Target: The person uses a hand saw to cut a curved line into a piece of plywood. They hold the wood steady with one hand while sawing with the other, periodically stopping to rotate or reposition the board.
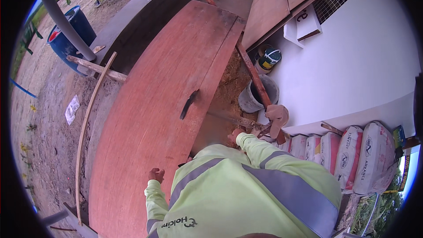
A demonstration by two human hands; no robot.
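Note:
A broad reddish plywood sheet (pixel 145 105) lies aslant in front of me, a dark seam line near its right edge. On it rests a black, slightly curved strip-like piece (pixel 189 104) whose kind I cannot make out. My left hand (pixel 156 175) is over the sheet's near part, fingers loosely bent and apart, with nothing in it. Just beyond the sheet's right edge is my right hand (pixel 236 135), near a wooden post with a cap-like tan cloth (pixel 277 121) on top. Its fingers are small and partly hidden, so any grip is unclear.
A reddish timber (pixel 253 75) slants past a grey bucket (pixel 260 94) and a paint pail (pixel 268 58). Stacked cement bags (pixel 348 152) line the white wall (pixel 352 61). At left are a long wooden strip (pixel 90 119), a post (pixel 66 20) and blue drums (pixel 72 39).

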